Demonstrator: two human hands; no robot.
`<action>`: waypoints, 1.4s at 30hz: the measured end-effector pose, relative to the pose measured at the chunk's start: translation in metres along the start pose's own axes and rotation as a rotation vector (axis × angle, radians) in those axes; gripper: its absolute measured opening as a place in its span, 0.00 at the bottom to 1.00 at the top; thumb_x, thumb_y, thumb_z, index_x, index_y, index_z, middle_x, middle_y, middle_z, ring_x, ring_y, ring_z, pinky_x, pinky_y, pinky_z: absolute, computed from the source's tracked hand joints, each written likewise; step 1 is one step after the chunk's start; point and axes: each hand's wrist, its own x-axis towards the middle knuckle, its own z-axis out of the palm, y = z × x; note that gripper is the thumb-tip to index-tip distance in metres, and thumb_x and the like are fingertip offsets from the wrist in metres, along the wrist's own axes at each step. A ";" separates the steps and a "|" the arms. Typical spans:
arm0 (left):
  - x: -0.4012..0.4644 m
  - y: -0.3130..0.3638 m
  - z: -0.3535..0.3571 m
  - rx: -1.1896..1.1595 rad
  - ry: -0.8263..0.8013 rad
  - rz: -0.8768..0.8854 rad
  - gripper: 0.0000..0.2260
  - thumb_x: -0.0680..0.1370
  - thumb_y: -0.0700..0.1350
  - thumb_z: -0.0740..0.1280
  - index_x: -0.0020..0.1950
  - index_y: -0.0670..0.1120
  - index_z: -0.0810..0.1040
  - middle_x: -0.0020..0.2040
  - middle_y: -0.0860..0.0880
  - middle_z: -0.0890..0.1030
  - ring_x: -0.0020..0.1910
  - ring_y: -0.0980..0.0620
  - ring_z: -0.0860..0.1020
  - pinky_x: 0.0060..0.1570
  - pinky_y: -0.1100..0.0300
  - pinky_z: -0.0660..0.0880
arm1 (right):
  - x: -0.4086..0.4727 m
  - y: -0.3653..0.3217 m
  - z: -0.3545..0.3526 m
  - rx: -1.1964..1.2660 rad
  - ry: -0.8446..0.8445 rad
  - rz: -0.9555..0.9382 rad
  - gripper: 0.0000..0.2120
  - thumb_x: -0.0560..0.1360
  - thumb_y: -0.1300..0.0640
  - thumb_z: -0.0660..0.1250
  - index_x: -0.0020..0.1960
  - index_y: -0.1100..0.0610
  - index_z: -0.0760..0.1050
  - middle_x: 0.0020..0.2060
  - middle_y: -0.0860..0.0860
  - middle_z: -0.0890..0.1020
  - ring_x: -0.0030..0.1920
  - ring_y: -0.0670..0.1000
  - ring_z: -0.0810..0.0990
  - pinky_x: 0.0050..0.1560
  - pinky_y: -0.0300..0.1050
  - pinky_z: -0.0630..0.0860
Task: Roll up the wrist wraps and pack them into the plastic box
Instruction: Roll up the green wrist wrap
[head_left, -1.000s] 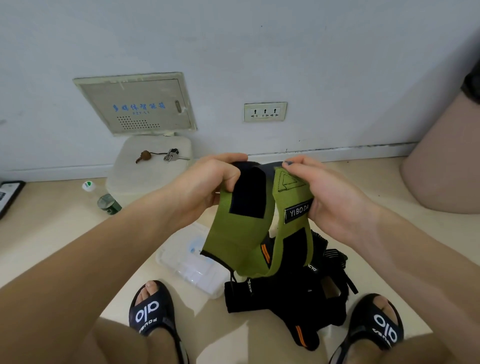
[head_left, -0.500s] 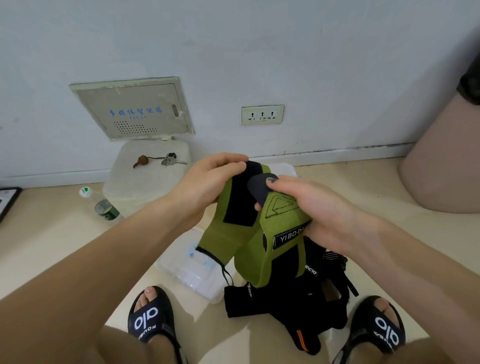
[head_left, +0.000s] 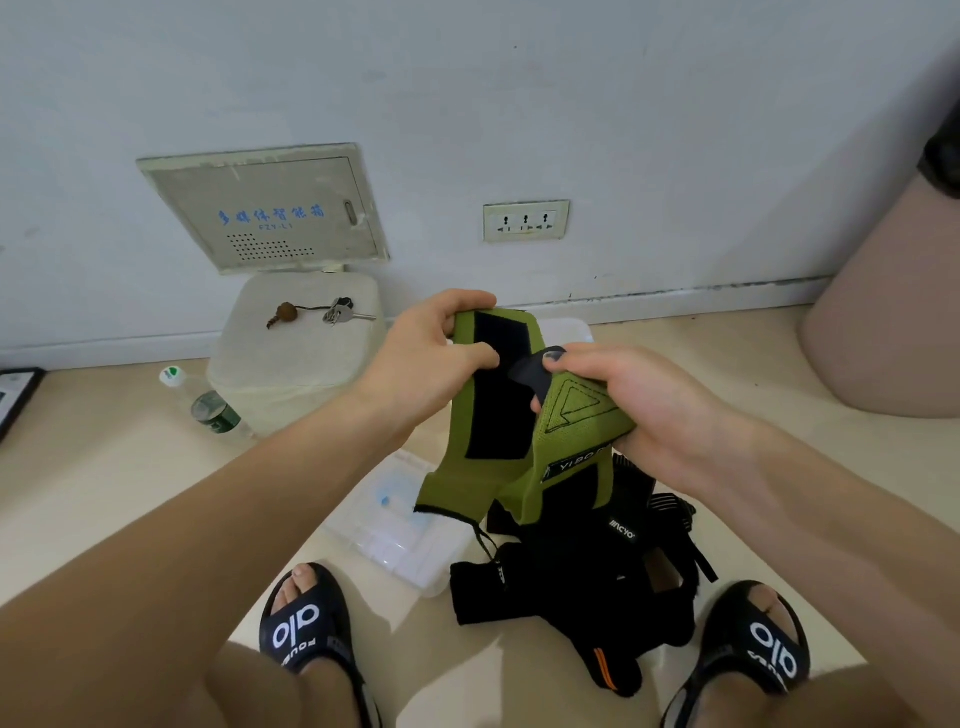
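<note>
1. Green wrap (head_left: 524, 415) held in mid-air between both hands, folded into two hanging limbs; long axis of each limb near vertical, loose ends pointing down toward the floor (head_left: 130, 467).
2. Left hand (head_left: 431, 358) gripping the top of the left limb: fingers curled over its upper edge, thumb pressed onto the black patch (head_left: 493, 405) running lengthwise down that limb.
3. Right hand (head_left: 644, 410) clamped round the right limb, thumb and fingertips pinching a dark rounded tab (head_left: 532, 371) at its top, tab pointing toward the left hand.
4. Stitched triangle on the right limb facing up; white label lettering below it partly cut off by the fold, only "YI BO" legible.
5. Thin black loop dangling from the left limb's lower edge.
6. Black wraps (head_left: 582, 571) heaped on the floor directly under the hands, between two sandalled feet; separate pieces hard to tell apart, count unclear.
7. Clear box part (head_left: 400, 525) lying flat below the left hand, touching the heap's left side; whether lid or base cannot be told.
8. Second clear piece (head_left: 569, 330) beyond the hands, mostly hidden behind the green wrap.
9. White block (head_left: 296, 364) with keys (head_left: 340, 312) beyond the left hand, bottle (head_left: 208, 405) lying beside it.
</note>
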 end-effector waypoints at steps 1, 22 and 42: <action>0.000 -0.001 0.001 0.027 0.012 0.028 0.23 0.77 0.33 0.69 0.69 0.50 0.77 0.52 0.53 0.85 0.51 0.52 0.85 0.56 0.51 0.83 | 0.001 0.000 0.000 0.004 0.012 0.006 0.08 0.82 0.60 0.64 0.55 0.62 0.81 0.37 0.55 0.85 0.37 0.51 0.86 0.35 0.41 0.81; 0.001 -0.004 0.000 0.020 -0.005 0.064 0.30 0.70 0.29 0.72 0.67 0.54 0.78 0.56 0.54 0.82 0.50 0.50 0.85 0.52 0.54 0.83 | 0.003 0.000 -0.012 -0.108 0.006 -0.145 0.20 0.83 0.56 0.65 0.63 0.74 0.71 0.47 0.59 0.77 0.47 0.56 0.78 0.50 0.50 0.75; -0.004 0.012 -0.001 -0.600 -0.164 -0.327 0.23 0.77 0.35 0.61 0.70 0.50 0.75 0.63 0.39 0.83 0.57 0.41 0.84 0.54 0.50 0.81 | -0.006 -0.003 -0.016 -0.025 -0.028 -0.117 0.14 0.85 0.56 0.62 0.64 0.63 0.79 0.47 0.56 0.84 0.42 0.51 0.84 0.41 0.42 0.82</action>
